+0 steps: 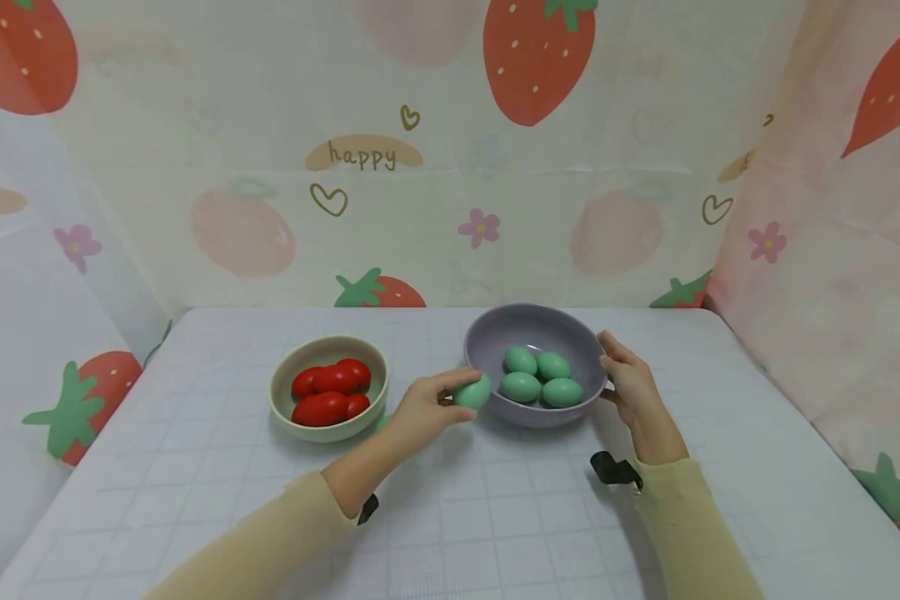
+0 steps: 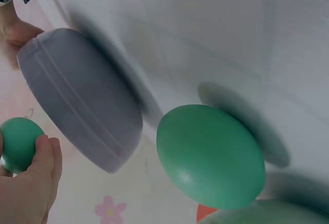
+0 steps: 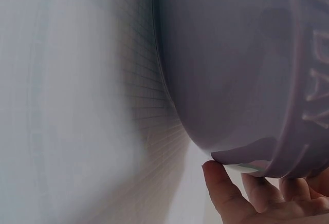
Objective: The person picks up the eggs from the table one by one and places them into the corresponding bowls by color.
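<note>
My left hand [image 1: 422, 408] pinches a green egg [image 1: 472, 392] between thumb and fingers, just outside the left rim of the purple bowl [image 1: 543, 323]. Several green eggs [image 1: 521, 387] lie inside that bowl. At its right side my right hand [image 1: 636, 400] holds the wall near the rim; in the right wrist view several fingers [image 3: 226, 190] touch the bowl's outside. One more green egg [image 2: 211, 154] rests on the table beside the pale green bowl [image 1: 330, 433], mostly hidden by the left forearm in the head view.
Several glossy red egg-shaped things [image 1: 322, 408] sit in the pale green bowl on the left. The white table [image 1: 480, 533] has a faint grid pattern. Cloth walls with strawberry prints [image 1: 540, 58] stand behind and at both sides.
</note>
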Tool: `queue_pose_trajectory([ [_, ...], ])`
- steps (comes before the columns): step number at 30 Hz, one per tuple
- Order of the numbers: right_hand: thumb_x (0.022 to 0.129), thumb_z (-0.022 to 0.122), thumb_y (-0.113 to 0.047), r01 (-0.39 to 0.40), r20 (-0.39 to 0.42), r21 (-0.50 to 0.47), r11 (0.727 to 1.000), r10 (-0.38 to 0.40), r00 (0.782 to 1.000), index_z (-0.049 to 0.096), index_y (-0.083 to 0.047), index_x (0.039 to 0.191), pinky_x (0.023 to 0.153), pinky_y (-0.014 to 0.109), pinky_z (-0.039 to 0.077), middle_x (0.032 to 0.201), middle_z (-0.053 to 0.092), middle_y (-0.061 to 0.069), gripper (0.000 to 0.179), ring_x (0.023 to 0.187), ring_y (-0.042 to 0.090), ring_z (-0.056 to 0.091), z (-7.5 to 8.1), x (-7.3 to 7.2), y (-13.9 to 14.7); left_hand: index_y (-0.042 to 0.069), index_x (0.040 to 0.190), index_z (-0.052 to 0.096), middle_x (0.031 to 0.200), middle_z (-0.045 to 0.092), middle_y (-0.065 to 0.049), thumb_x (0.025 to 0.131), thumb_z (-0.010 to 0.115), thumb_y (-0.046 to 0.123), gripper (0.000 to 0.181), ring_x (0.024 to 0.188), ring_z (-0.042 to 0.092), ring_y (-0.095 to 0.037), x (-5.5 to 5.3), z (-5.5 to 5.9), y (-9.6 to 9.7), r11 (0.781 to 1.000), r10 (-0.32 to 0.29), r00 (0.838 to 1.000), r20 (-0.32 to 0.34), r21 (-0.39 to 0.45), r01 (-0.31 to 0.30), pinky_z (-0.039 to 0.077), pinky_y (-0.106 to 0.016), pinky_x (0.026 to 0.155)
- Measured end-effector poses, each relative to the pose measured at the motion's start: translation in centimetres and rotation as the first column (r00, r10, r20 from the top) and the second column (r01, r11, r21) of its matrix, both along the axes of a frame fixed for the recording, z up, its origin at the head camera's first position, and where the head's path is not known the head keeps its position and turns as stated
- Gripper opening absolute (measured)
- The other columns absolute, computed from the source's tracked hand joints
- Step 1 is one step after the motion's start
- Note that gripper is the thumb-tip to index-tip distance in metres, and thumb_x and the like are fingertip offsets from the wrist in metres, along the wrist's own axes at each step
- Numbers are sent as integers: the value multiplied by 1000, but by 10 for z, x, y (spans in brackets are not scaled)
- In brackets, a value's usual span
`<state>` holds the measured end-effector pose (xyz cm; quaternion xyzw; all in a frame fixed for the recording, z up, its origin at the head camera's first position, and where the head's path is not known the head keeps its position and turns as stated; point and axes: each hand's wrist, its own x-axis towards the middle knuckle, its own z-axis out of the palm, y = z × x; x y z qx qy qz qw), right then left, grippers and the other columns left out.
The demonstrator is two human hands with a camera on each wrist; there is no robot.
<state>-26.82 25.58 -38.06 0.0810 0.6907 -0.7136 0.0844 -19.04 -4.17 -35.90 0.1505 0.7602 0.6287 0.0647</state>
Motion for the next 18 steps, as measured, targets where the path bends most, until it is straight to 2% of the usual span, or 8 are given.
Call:
queue_pose_trajectory([
  [7, 105, 33, -5, 3, 3, 1, 1000, -3, 1000, 17, -13, 155, 113, 57, 20, 161, 10, 0, 53, 147, 28, 9, -1, 0, 0, -4, 133, 56, 145, 44, -21, 87, 67, -6, 48, 133, 44, -32, -11, 5, 9, 999, -37, 999, -32, -4, 37, 48, -34, 98],
  [9, 105, 34, -5, 3, 3, 0, 1000, -3, 1000, 17, -13, 155, 113, 57, 20, 161, 10, -1, 54, 147, 28, 9, -1, 0, 0, -3, 136, 54, 147, 42, -21, 88, 66, -5, 49, 134, 43, -31, -16, 6, 13, 998, -67, 997, -36, -2, 67, 47, -33, 99],
  [14, 105, 33, -5, 1, 2, -2, 1000, -1, 1000, 17, -13, 155, 113, 57, 20, 161, 10, 0, 54, 146, 28, 9, -1, -1, 0, -9, 137, 48, 146, 42, -23, 90, 62, -7, 49, 135, 40, -32, -30, 7, 25, 985, -174, 983, -64, 12, 175, 46, -32, 100],
  [18, 104, 33, -5, -1, -3, -3, 1000, 1, 1000, 16, -13, 155, 113, 58, 21, 161, 9, 1, 54, 146, 28, 10, -1, -1, 0, -8, 135, 51, 142, 47, -22, 89, 62, -8, 48, 132, 45, -31, -41, 8, 33, 975, -221, 972, -76, -55, 217, 47, -29, 98],
])
